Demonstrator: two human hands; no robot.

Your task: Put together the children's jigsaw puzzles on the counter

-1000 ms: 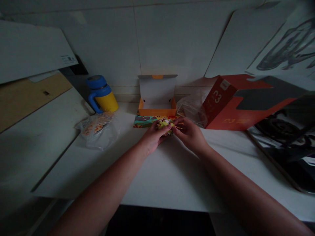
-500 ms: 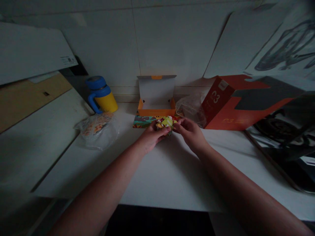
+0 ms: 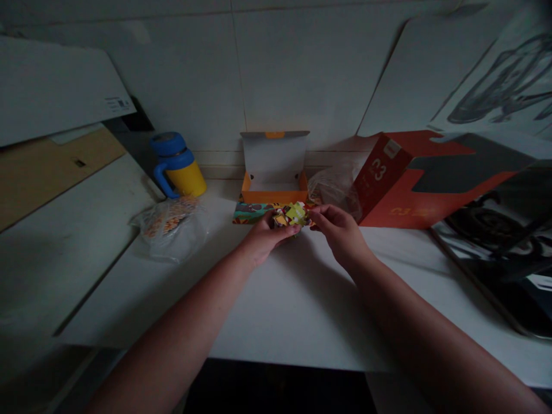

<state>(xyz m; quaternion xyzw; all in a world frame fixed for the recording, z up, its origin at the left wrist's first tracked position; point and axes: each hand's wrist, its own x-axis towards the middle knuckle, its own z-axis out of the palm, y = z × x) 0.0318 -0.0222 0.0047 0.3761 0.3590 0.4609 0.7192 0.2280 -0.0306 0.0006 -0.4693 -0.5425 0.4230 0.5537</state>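
A cluster of colourful jigsaw puzzle pieces, one of them bright green, rests in my left hand, its thumb over the near side. At the right edge of the cluster my right hand is closed in a pinch, fingertips at the pieces; a small piece seems to be between them, though its shape is unclear. Just behind the hands lies a flat sheet with a bright printed picture, partly covered by the pieces. Beyond it stands an orange box with its grey-white lid raised.
A blue and yellow mug stands at the back left, behind a clear plastic bag with patterned contents. Another clear bag leans by a large red box. A black stove-like appliance sits far right on the white table.
My right hand has shifted slightly right, away from the cluster. The green piece in my left hand has turned and shows more fully.
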